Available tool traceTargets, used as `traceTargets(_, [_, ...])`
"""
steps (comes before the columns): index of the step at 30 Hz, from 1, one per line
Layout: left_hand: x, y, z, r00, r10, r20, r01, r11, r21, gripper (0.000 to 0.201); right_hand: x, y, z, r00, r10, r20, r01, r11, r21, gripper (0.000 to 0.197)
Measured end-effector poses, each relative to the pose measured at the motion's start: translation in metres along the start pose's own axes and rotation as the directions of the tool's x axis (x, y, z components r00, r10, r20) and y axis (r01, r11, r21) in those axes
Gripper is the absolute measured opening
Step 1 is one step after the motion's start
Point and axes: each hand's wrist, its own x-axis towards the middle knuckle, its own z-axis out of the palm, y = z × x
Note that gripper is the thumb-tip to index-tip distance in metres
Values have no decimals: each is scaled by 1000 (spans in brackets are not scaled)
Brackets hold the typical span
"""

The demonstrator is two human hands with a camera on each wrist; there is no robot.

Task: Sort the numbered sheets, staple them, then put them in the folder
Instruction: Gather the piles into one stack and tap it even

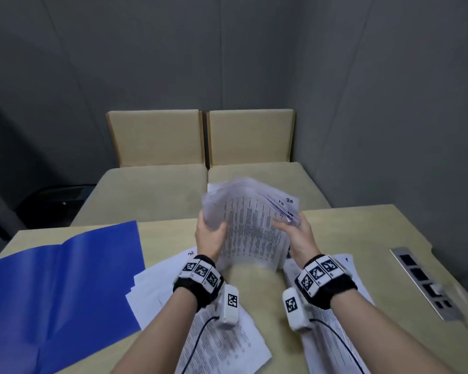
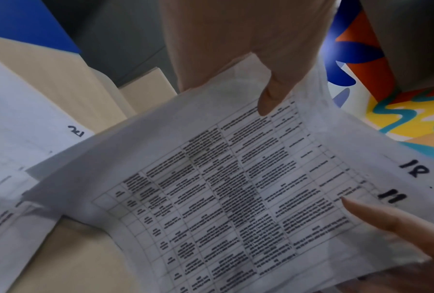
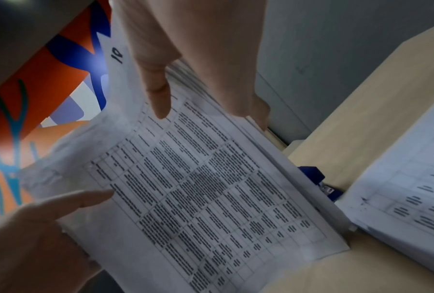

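**Item: fanned stack of numbered sheets, held in both hands above the table**

Nearest the camera: two forearms with marker-covered wrist bands, a cabled white unit on each.

- Stack of sheets (image 1: 250,225): printed tables, handwritten numbers at the corners (26 legible in the head view; 18 and 11 in the left wrist view). Raised clear of the table, tilted, far edges fanned apart.
- Left hand (image 1: 210,234): grip closed on the stack's left edge, thumb (image 2: 270,95) on the printed face, fingers behind.
- Right hand (image 1: 295,233): grip closed on the stack's right edge, thumb (image 3: 158,93) on the top sheet, fingers behind the fanned pages.
- Loose sheets (image 1: 222,338): lying flat under the left forearm; a second pile (image 1: 333,346) under the right forearm.
- Folder (image 1: 60,287): blue, open flat, at the table's left, just beside the loose sheets.
- Blue object (image 3: 318,182): partly hidden behind the stack (kind cannot be told).
- Table (image 1: 346,233): pale wood; socket strip (image 1: 424,282) set into its right side.
- Two beige seats (image 1: 200,163): beyond the far edge.
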Motion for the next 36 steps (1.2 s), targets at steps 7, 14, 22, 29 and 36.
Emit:
traceTargets(7, [13,-11,-4,998,-63,-31,61,996,-58,63,11,7,-1,996,68,-52,-65,996,55,29])
traceTargets(14, [15,-15,-7,1000,-12,3,12,1000,-3,49,13,5,-6,926,-377,-37,317,825,-468,61])
traceTargets(22, [24,-20,-2,999,30,15,-30,1000,-1,37,8,-6,-5,828,-517,217,385,242,-891,88])
traceTargets(29, [29,-22,-2,997,25,73,-27,999,24,28,16,-4,-7,831,-502,239,430,309,-848,39])
traceTargets(36, [31,-40,-3,992,-45,118,35,996,83,41,15,-2,-3,874,-481,64,396,631,-667,25])
